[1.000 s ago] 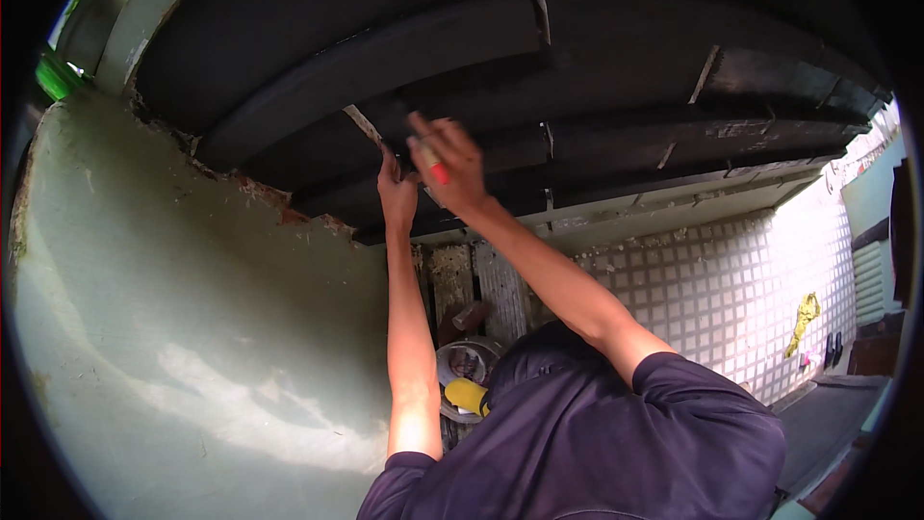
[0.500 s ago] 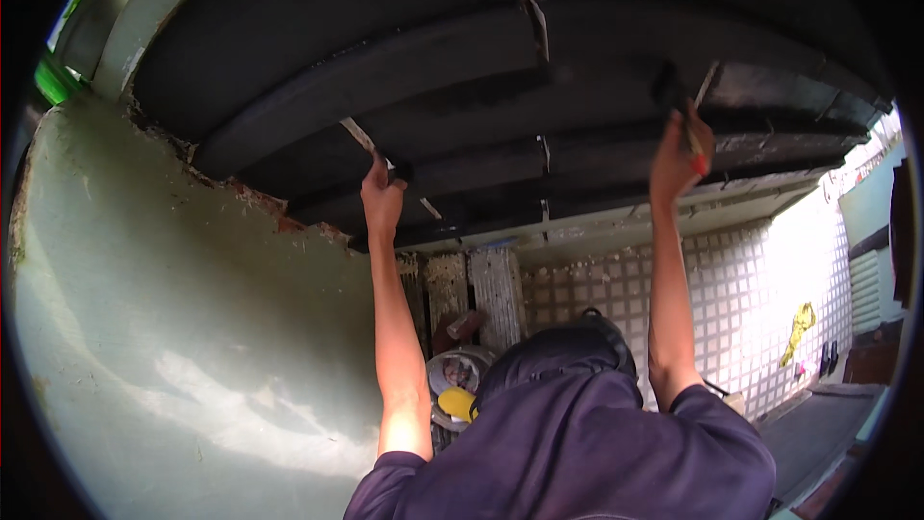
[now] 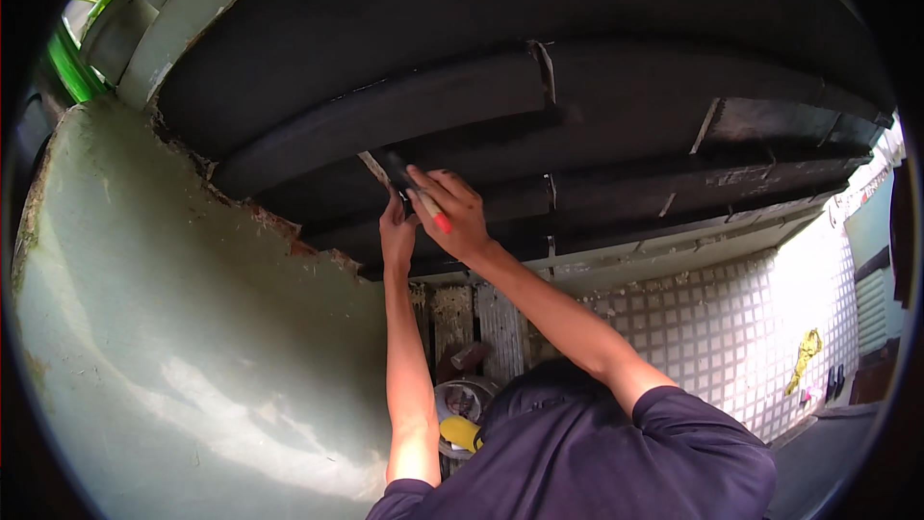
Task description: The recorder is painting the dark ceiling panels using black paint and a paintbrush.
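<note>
My right hand point(image 3: 460, 217) grips a paintbrush point(image 3: 433, 211) by its pale, red-ended handle. Its dark, blurred head points up and left at a narrow light strip point(image 3: 372, 168) in the black ledged surface point(image 3: 375, 48). Just left of it, my left hand point(image 3: 397, 239) is raised with its fingers closed around a small dark object, mostly hidden by the right hand and too dark to name. Other light strips point(image 3: 545, 72) cross the black ledges farther right.
A pale green wall point(image 3: 221, 299) with a broken edge stands on the left. Worn boards point(image 3: 499, 327), a bucket point(image 3: 472, 393) and a yellow thing point(image 3: 460, 433) lie below my arms. Tiled floor point(image 3: 635, 318) stretches right, with a crumpled yellow item point(image 3: 805, 359) on it.
My right hand has swung left with the paintbrush, from the right-hand part of the black surface to beside my left hand. The view has shifted slightly; my left hand stays near the same light strip.
</note>
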`<state>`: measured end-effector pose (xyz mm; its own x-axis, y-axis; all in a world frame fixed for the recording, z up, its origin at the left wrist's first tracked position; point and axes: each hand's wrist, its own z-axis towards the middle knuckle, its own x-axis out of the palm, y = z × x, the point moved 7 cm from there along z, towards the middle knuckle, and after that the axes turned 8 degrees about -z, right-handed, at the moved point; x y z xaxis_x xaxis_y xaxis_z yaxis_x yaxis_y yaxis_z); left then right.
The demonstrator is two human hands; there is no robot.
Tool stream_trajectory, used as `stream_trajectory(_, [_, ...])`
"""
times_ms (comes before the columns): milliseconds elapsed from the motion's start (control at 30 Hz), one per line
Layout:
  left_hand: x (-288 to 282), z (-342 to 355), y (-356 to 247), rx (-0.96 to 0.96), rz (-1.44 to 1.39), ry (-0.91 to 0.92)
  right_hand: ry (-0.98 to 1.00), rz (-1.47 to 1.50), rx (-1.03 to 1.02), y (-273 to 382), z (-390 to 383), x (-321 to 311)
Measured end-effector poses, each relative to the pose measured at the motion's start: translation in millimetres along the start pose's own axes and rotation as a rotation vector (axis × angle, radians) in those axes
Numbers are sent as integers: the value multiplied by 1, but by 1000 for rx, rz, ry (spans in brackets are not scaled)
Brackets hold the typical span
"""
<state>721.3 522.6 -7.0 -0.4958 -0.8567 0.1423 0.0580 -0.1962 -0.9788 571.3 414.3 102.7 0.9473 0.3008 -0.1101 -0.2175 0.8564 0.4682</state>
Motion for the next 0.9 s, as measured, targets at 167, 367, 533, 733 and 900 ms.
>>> stream_trajectory(167, [5, -2, -13, -22, 121, -36, -41, 6, 12, -42, 22, -47])
stream_trajectory(367, [7, 0, -20, -15, 199, -77, -361, -465, 101, -138, 28, -222])
stream_trajectory(533, [-7, 3, -11, -37, 293, -126, -534, -697, 190, -149, 38, -276])
stream_trajectory(733, [9, 4, -19, -38, 325, -122, -343, -462, 51, -97, 18, -140])
stream_trajectory(900, [7, 0, -20, 1, 280, -110, -72, 5, 70, -44, 8, -82])
